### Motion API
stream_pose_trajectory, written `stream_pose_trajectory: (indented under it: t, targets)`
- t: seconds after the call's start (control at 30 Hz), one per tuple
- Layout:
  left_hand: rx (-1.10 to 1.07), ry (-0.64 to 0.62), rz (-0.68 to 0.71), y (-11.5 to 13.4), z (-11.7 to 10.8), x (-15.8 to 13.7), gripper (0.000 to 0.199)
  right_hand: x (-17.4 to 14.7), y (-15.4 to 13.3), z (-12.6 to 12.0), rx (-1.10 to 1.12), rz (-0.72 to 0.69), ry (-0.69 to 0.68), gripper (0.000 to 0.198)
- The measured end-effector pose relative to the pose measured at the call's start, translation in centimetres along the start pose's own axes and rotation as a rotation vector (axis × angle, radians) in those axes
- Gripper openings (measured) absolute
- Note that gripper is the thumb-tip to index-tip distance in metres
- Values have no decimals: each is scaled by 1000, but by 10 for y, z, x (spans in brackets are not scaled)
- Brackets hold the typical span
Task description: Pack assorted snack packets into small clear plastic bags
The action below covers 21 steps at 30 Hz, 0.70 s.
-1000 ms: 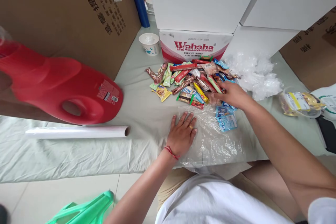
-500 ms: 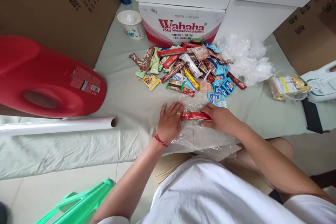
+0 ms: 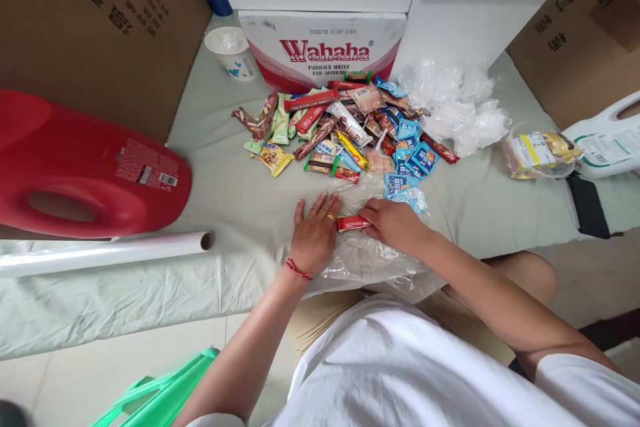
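A red-wrapped snack bar [image 3: 351, 223] lies on a sheet of clear plastic film [image 3: 361, 257] close to my body. My left hand [image 3: 315, 232] rests flat at the bar's left end, fingers stretched out over the film and the cloth. From the other side, my right hand [image 3: 396, 223] has its thumb and fingers closed on the bar's right part and hides that end. Just beyond the film sits a pile of wrapped snacks [image 3: 325, 137] in several colours. Blue sachets [image 3: 400, 185] at the pile's near edge lie close to my right fingers.
Crumpled clear plastic [image 3: 450, 107] lies right of the pile. Behind stands a Wahaha carton [image 3: 325, 47], with a paper cup [image 3: 233, 57] beside it. Leftward are a red jug [image 3: 100, 177] and a film roll [image 3: 110, 252]. A tub [image 3: 543, 153], white bottle [image 3: 607, 140] and phone [image 3: 589, 207] are at right.
The whole view has shifted a little. My right hand has slid left along the red bar, so less of it shows between my hands. My left hand stays flat beside it.
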<state>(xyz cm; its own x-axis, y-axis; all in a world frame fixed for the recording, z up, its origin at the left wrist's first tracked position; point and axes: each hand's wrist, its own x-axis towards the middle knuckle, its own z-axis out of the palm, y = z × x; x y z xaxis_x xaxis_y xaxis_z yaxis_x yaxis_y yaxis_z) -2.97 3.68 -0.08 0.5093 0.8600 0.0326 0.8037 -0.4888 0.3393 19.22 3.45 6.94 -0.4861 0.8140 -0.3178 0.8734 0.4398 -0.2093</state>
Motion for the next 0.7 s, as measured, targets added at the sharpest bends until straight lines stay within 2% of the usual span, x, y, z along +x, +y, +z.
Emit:
stream_pose_trajectory:
  t: [0.27, 0.33, 0.43, 0.53, 0.63, 0.7]
  targets:
    - [17, -16, -4, 2, -2, 0, 68, -20, 11, -12, 27, 91, 85, 24]
    - [14, -15, 4, 2, -3, 0, 67, -24, 9, -16, 67, 72, 94, 25]
    - [4, -21, 4, 1, -3, 0, 64, -22, 0, -12, 84, 7, 49, 26]
    - [-10, -26, -8, 0, -4, 0, 63, -16, -6, 1, 43, 10, -22, 28]
    - [-18, -11, -5, 0, -5, 0, 64, -15, -1, 4, 96, -1, -24, 44]
    - [-22, -15, -1, 1, -6, 0, 63, -13, 9, -8, 186, -32, 20, 56]
